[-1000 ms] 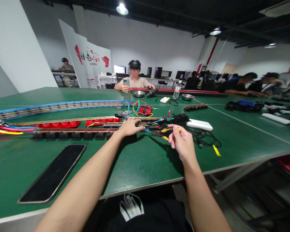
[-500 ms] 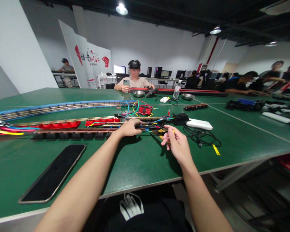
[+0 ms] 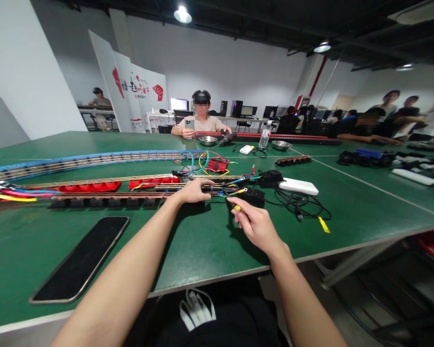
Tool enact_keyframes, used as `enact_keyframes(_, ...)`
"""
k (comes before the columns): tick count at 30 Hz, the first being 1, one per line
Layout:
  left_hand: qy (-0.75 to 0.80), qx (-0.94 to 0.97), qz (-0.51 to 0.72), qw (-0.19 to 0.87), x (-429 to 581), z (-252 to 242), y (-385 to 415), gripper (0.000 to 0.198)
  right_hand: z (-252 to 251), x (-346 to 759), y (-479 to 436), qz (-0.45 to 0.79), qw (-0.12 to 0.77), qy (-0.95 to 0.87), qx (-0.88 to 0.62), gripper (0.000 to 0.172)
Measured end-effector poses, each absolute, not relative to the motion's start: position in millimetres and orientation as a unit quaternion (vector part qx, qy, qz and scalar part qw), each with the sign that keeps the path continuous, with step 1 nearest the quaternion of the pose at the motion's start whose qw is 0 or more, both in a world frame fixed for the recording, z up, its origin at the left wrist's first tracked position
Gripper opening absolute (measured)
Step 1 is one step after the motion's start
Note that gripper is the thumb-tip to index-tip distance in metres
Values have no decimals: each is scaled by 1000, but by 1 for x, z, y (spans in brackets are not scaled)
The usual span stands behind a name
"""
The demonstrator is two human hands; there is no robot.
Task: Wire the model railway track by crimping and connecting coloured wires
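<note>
On the green table (image 3: 210,241), the left hand (image 3: 193,191) lay palm down on the near end of the long terminal strips (image 3: 108,196), with its fingers stretched forward and almost flat, touching the rails beside the knot of coloured wires (image 3: 206,164). Whether these fingers pinched anything under them could not be told. The right hand (image 3: 255,225) was a little nearer to the person and to the right, just beside the left one but not touching it. Its fingers were curled together and closed on a small tool with a yellow handle (image 3: 236,207); only the yellow tip showed between thumb and forefinger, and the working end of the tool pointed toward the wires in front of the left hand. Just behind the right hand was a black block (image 3: 255,196), and farther right a white power bank (image 3: 298,186) with a loose black cable (image 3: 304,207) and a yellow tag (image 3: 324,225) lay on the table. At the left near side, a dark phone (image 3: 81,258) lay flat with the screen off, well apart from both hands. A long blue strip (image 3: 75,161) curved along the far left part of the table. Across the table, a person (image 3: 201,118) sat behind two metal bowls (image 3: 208,140) and held a phone up.
</note>
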State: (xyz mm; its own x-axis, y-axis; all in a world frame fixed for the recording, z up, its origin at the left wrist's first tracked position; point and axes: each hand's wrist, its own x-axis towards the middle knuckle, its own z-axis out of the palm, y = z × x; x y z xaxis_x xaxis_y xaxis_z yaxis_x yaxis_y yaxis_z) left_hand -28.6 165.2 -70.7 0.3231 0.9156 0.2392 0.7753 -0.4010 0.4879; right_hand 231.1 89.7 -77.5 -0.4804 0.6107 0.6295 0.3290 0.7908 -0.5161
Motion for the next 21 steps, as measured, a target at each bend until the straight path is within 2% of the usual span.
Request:
enact_keyframes(4,527,798,250,150,-29,-70,164,62,-81,232,92,144,412,-866,-246,36)
enact_keyframes(8,525,798,255,151,-28,-69,163,63,-84,232,93,112,346,-909,-204,35)
enact_keyframes(21,513,799,265,165,-29,-69,162,62,-71,227,79,-6,287,-920,-266,25)
